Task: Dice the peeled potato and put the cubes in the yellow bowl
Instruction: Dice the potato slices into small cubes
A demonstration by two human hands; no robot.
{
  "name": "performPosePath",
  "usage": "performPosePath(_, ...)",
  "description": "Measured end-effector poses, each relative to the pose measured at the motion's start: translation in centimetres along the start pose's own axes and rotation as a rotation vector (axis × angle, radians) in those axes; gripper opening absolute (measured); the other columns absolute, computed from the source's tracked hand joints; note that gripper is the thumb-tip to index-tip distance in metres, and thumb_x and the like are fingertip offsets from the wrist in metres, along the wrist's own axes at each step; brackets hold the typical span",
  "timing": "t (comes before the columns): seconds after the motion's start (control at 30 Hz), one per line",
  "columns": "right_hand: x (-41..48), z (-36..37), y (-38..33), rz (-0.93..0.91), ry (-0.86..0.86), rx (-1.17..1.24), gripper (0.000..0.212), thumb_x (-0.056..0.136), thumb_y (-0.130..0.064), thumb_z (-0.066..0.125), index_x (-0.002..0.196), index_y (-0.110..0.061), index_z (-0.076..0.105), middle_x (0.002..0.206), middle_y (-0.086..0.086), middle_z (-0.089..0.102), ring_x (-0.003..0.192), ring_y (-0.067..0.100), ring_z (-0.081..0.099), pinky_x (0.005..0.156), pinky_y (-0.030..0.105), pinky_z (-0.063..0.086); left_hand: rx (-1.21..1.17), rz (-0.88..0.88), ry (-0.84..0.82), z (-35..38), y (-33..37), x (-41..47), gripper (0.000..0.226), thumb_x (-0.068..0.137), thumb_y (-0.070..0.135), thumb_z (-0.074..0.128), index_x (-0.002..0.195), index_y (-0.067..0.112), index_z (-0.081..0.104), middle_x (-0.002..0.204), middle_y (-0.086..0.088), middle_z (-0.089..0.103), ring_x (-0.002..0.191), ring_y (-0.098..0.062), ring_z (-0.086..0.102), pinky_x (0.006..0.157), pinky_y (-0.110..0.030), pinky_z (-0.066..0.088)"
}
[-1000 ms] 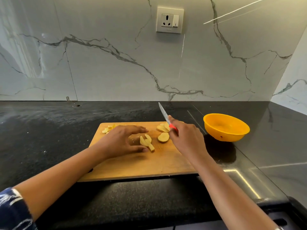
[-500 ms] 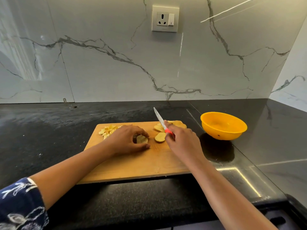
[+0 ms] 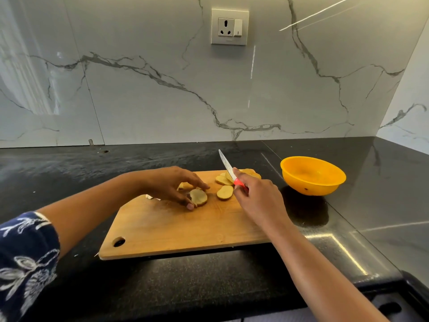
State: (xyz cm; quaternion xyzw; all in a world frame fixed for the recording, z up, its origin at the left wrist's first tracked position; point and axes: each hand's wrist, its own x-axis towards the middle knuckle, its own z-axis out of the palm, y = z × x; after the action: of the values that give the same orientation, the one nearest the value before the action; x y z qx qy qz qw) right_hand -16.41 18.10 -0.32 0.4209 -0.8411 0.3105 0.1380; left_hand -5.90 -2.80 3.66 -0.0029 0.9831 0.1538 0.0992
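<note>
On the wooden cutting board [image 3: 176, 231] lie several pale potato slices. My left hand [image 3: 173, 185] pinches one slice [image 3: 199, 197] between thumb and fingertips, flat on the board. A second slice [image 3: 224, 192] lies just to its right, and more slices [image 3: 246, 174] are piled at the board's far right corner. My right hand [image 3: 260, 198] grips a red-handled knife [image 3: 226, 165], blade raised and pointing away over the pile. The yellow bowl [image 3: 312, 175] stands on the counter right of the board, and looks empty. My left hand hides most of the small cut pieces behind it.
The black stone counter [image 3: 371, 205] runs to a marble wall with a socket [image 3: 229, 27]. A side wall closes the right end. The counter's front edge is near the bottom of the view.
The cut strips under my left hand are gathered back into one slice shape, held in my fingertips. My view shifted, so the board sits further right. The knife stays raised.
</note>
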Motion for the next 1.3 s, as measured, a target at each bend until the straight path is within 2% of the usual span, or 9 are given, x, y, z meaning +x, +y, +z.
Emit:
performPosePath(0.2,-0.1,-0.2,-0.1,-0.001,-0.001,0.001,0.048,0.096,-0.031,0.052,0.143,-0.032,0.04,0.103,-0.003,0.07,0.083,0.013,0.063,0.077,0.032,0.055,-0.026,0.033,0.088,0.7,-0.1,0.4,0.038,0.084,0.035,0.066,0.122,0.038,0.058,0.121,0.023,0.048,0.113,0.004,0.042,0.094,-0.013,0.032)
performPosePath(0.4,-0.1,-0.4,-0.4,-0.018,-0.022,-0.018,0.047,0.097,-0.03,0.051,0.143,-0.031,0.041,0.105,-0.004,0.07,0.082,0.01,0.061,0.074,0.026,0.053,-0.017,-0.104,0.301,2.6,1.1,-0.7,0.044,0.079,0.043,0.068,0.119,0.027,0.063,0.112,0.012,0.057,0.1,-0.005,0.052,0.084,-0.015,0.042)
performPosePath(0.47,-0.2,-0.5,-0.6,-0.019,-0.046,-0.029,0.047,0.097,-0.031,0.051,0.143,-0.031,0.041,0.108,-0.004,0.069,0.082,0.007,0.059,0.072,0.023,0.05,0.025,-0.164,0.406,3.4,1.9,-1.0,0.048,0.078,0.048,0.067,0.119,0.023,0.064,0.109,0.009,0.06,0.094,-0.004,0.053,0.09,-0.019,0.043)
performPosePath(0.57,-0.7,-1.1,-1.2,-0.032,-0.104,-0.029,0.046,0.097,-0.031,0.051,0.142,-0.031,0.042,0.112,-0.006,0.068,0.078,0.004,0.054,0.065,0.015,0.045,0.174,-0.233,0.489,4.3,2.5,-1.4,0.056,0.078,0.058,0.059,0.122,0.024,0.061,0.117,0.008,0.061,0.102,-0.004,0.055,0.116,-0.031,0.01)
performPosePath(0.67,-2.1,-2.6,-2.0,-0.071,-0.212,-0.018,0.045,0.097,-0.033,0.051,0.141,-0.035,0.043,0.112,-0.006,0.067,0.081,0.006,0.056,0.062,0.013,0.041,0.28,-0.246,0.536,4.7,2.3,-2.4,0.088,0.065,0.086,0.036,0.13,0.03,0.053,0.129,0.009,0.057,0.122,-0.006,0.049,0.111,-0.033,-0.009)
performPosePath(0.73,-3.6,-3.6,-2.4,-0.083,-0.291,-0.047,0.043,0.096,-0.035,0.049,0.139,-0.039,0.044,0.109,-0.006,0.065,0.085,0.008,0.055,0.064,0.019,0.041,0.263,-0.239,0.584,4.9,1.2,-3.5,0.109,0.051,0.097,0.015,0.131,0.032,0.052,0.134,0.009,0.054,0.128,-0.007,0.045,0.109,-0.033,-0.011)
performPosePath(0.8,-5.1,-4.2,-2.9,-0.076,-0.323,-0.085,0.044,0.097,-0.036,0.046,0.14,-0.04,0.042,0.11,-0.005,0.064,0.089,0.012,0.054,0.068,0.024,0.04,0.272,-0.208,0.611,5.3,-0.2,-4.5,0.11,0.052,0.098,0.005,0.128,0.036,0.054,0.133,0.012,0.054,0.128,-0.007,0.043,0.11,-0.033,-0.012)
performPosePath(1.2,-6.3,-1.9,-5.6,-0.103,-0.321,-0.265,0.049,0.101,-0.034,0.035,0.149,-0.027,0.026,0.111,0.002,0.059,0.098,0.021,0.056,0.066,0.029,0.036,0.285,-0.073,0.666,5.7,-1.2,-4.1,0.093,0.068,0.09,0.002,0.104,0.038,0.07,0.128,0.021,0.055,0.13,-0.005,0.039,0.111,-0.036,-0.017)
performPosePath(1.3,-6.3,-1.3,-6.3,-0.105,-0.342,-0.312,0.051,0.102,-0.029,0.034,0.151,-0.022,0.022,0.11,0.003,0.058,0.097,0.022,0.056,0.056,0.028,0.034,0.249,-0.061,0.707,6.0,-1.3,-4.0,0.09,0.069,0.09,0.006,0.102,0.037,0.071,0.125,0.021,0.058,0.125,0.002,0.036,0.111,-0.037,-0.016)
